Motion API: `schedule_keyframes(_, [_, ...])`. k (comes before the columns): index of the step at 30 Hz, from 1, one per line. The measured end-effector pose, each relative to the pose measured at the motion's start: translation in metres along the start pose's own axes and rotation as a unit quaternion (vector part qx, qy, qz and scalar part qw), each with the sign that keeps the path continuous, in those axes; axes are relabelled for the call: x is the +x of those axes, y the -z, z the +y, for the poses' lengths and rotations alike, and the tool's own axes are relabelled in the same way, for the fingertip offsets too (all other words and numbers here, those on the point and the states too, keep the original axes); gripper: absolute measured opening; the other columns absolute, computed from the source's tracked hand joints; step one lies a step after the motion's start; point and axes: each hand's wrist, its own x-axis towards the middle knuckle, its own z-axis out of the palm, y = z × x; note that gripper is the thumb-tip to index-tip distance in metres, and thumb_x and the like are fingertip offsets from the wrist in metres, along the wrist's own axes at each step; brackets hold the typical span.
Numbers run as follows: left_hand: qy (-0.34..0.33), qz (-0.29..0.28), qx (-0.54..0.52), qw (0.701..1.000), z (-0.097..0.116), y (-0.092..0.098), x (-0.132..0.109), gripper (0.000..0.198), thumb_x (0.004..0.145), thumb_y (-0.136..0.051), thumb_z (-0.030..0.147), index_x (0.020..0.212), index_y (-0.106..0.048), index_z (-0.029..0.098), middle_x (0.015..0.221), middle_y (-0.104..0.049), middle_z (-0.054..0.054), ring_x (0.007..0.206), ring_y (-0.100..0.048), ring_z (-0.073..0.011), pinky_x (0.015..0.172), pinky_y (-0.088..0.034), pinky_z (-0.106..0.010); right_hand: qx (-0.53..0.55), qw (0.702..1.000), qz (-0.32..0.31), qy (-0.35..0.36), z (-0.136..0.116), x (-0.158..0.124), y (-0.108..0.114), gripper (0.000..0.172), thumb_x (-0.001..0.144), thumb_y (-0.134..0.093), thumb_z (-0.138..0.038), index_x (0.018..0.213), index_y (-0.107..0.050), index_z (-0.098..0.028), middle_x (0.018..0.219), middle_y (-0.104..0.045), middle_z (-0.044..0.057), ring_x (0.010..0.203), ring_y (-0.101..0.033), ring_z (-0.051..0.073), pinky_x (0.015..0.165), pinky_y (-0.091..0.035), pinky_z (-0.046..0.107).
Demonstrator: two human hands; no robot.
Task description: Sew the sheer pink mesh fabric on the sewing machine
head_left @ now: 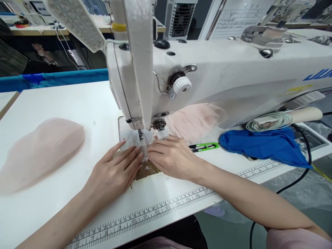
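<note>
A white sewing machine (220, 65) fills the upper middle, its presser foot (140, 135) down by a small piece of sheer, pale fabric (132, 138). My left hand (116, 169) lies flat, fingers stretched out, with the tips on this fabric left of the foot. Close on the other side, my right hand (172, 155) has its fingers curled and pressed together at the fabric's edge; the pinch itself is partly hidden. Green-handled thread snips (206, 147) lie just beyond the right hand. Behind it, under the machine arm, rests a heap of pink sheer fabric (194, 121).
Another pink sheer piece (44, 152) lies on the white table (98, 214) at left. A printed ruler strip (155, 212) follows the front edge. At right are a blue cloth (267, 145), a roll of pale green strip (269, 121) and a black cable (303, 176).
</note>
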Motion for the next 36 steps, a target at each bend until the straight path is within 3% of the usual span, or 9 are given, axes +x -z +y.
schedule_keyframes(8, [0.016,-0.001,-0.022,1.0,-0.003,-0.003,0.0,0.03,0.093,-0.052,0.014,0.122,-0.06,0.015,0.116,-0.072,-0.008,0.106,-0.069,-0.0216,0.11,-0.044,-0.051,-0.014,1.0,0.016,0.002,0.002,0.0,-0.005,0.026,0.086,-0.048,-0.001,0.072,-0.064,-0.015,0.074,-0.071,0.0,0.072,-0.062,0.013,0.068,-0.041,0.027])
schedule_keyframes(14, [0.009,-0.042,-0.002,0.999,-0.011,-0.004,0.001,0.033,0.094,-0.053,0.015,0.126,-0.057,0.012,0.121,-0.069,-0.011,0.112,-0.066,-0.0226,0.116,-0.037,-0.054,-0.067,0.996,0.053,0.004,0.006,0.002,-0.012,0.027,0.088,-0.048,-0.002,0.07,-0.062,-0.016,0.074,-0.07,-0.002,0.067,-0.057,0.011,0.07,-0.041,0.026])
schedule_keyframes(21, [0.032,-0.008,-0.008,0.999,-0.02,-0.014,0.005,0.03,0.097,-0.048,0.019,0.125,-0.058,0.015,0.119,-0.07,-0.008,0.108,-0.068,-0.0217,0.116,-0.034,-0.054,-0.077,0.996,0.05,-0.001,0.013,0.004,-0.017,0.024,0.09,-0.05,-0.003,0.077,-0.065,-0.015,0.082,-0.072,0.0,0.069,-0.057,0.012,0.07,-0.042,0.027])
schedule_keyframes(26, [0.057,-0.019,-0.015,0.998,-0.015,-0.014,0.002,0.031,0.097,-0.049,0.022,0.124,-0.06,0.014,0.122,-0.068,-0.009,0.114,-0.064,-0.0252,0.116,-0.033,-0.053,-0.055,0.997,0.041,-0.035,0.01,0.002,-0.017,0.023,0.089,-0.048,-0.003,0.087,-0.069,-0.014,0.084,-0.073,0.003,0.073,-0.058,0.014,0.072,-0.043,0.028])
schedule_keyframes(30, [0.065,-0.015,-0.027,0.997,-0.01,-0.011,-0.002,0.033,0.096,-0.051,0.024,0.125,-0.061,0.014,0.121,-0.069,-0.01,0.114,-0.064,-0.0261,0.116,-0.033,-0.053,-0.044,0.997,0.041,-0.043,0.009,0.001,-0.016,0.032,0.085,-0.045,0.001,0.1,-0.07,-0.014,0.089,-0.074,0.003,0.077,-0.06,0.015,0.076,-0.044,0.029])
schedule_keyframes(36, [0.066,-0.014,-0.023,0.997,-0.007,-0.01,-0.004,0.031,0.095,-0.053,0.024,0.122,-0.063,0.013,0.119,-0.07,-0.011,0.11,-0.067,-0.0263,0.115,-0.033,-0.052,-0.052,0.997,0.06,-0.021,0.008,-0.001,-0.015,0.031,0.086,-0.045,0.0,0.09,-0.073,-0.014,0.092,-0.075,0.003,0.079,-0.061,0.016,0.08,-0.044,0.031])
